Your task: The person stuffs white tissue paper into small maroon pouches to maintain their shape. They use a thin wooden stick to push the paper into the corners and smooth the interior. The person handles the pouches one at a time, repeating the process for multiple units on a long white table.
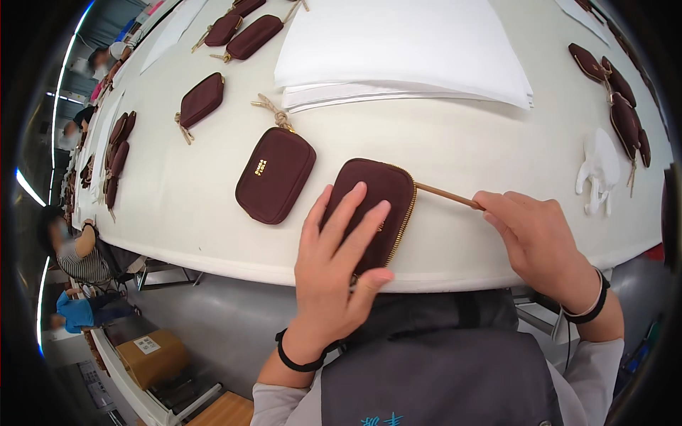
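Note:
A burgundy zip pouch [366, 182] lies flat on the white table, its gold zip running along the right side. My left hand [337, 245] rests on top of it with the fingers spread, covering part of its gold lettering. Pinched in my right hand [529, 238] is the outer end of a thin, straight brown strip [449, 196]. Its other end meets the pouch's upper right corner at the zip; whether it is fixed there I cannot tell. Just left of my left hand lies a second burgundy pouch [275, 176] with a knotted beige cord [273, 110].
Stacked white paper sheets [398, 50] cover the table's far middle. More burgundy pouches lie at far left [202, 99] and far right [625, 124]. A white glove [598, 170] rests at right. Other people sit along the left, beyond a cardboard box [153, 357].

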Available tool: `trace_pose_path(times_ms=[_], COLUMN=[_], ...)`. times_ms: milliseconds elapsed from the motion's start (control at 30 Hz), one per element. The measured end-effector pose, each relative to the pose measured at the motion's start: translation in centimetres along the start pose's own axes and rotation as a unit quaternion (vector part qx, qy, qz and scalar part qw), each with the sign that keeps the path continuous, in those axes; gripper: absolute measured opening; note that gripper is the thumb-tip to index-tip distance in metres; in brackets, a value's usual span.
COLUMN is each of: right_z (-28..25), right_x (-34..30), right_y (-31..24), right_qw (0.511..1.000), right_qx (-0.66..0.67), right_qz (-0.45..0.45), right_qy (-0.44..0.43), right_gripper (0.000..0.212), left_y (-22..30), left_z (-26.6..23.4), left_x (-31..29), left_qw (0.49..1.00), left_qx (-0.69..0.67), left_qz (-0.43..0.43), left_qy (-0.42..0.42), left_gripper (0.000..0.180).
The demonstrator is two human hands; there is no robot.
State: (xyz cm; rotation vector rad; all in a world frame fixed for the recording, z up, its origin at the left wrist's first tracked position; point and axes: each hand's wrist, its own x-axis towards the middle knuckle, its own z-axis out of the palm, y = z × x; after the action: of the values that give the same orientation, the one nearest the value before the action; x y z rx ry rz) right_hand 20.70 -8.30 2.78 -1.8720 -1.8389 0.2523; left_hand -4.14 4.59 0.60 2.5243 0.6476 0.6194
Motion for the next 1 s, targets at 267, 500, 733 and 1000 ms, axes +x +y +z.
trace_pose_path(times_ms=[267,500,733,1000], right_z=[0.4,-2.6,-1.5,-6.5], right_x=[0.4,-1.5,0.8,-0.4], right_y=[-2.0,-1.9,-2.6,1.5], right_qw=[0.998,1.0,0.998,0.999], right_qx=[0.058,0.031,0.024,-0.05], right_qz=[-0.018,0.007,-0.055,-0.004], right_qy=[0.019,0.002,0.0,0.016], right_gripper=[0.027,0.025,0.03,0.033], left_y=[-1.9,-1.3,-0.7,-0.4], left_z=[0.7,0.5,2.0,2.4], left_x=[1.5,1.5,1.2,2.6], left_qw=[0.838,0.814,0.785,0.692], left_qx=[-0.495,-0.537,-0.578,-0.608], left_qz=[-0.154,-0.121,-0.129,-0.223], left_qy=[0.171,0.184,0.18,0.318], left_gripper=[0.06,0.048,0.044,0.04])
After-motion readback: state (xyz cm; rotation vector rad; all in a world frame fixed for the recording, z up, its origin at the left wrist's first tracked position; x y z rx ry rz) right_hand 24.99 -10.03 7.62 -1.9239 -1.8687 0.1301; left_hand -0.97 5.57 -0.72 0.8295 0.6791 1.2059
